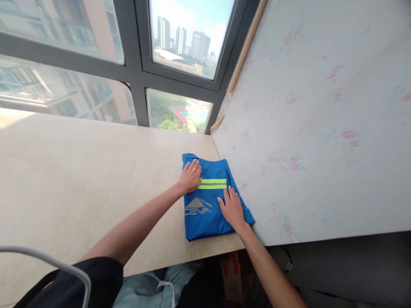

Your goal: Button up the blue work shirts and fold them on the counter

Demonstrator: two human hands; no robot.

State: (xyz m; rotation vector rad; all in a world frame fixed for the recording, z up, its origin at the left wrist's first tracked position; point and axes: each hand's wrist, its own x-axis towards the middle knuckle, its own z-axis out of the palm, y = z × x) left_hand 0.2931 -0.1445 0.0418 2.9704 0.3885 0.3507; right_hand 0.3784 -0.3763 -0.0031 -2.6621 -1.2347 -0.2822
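A folded blue work garment [205, 224] lies on the sill, its right edge close against the wall. Across it runs a yellow-green reflective stripe with a grey middle, and a grey printed logo sits below that on the left. My left hand [190, 176] rests flat on the garment's upper left part, a ring on one finger. Lower on the right side lies my right hand [232, 207], fingers extended over the cloth by the stripe's end. Neither hand grips anything. The garment's underside is hidden.
The pale stone sill [80, 179] stretches left under a grey-framed window [139, 77]. A wall with faded flowers [314, 128] rises on the right. At the lower left a grey cable [64, 265] curves across the view. A box [231, 278] stands below the sill's front edge.
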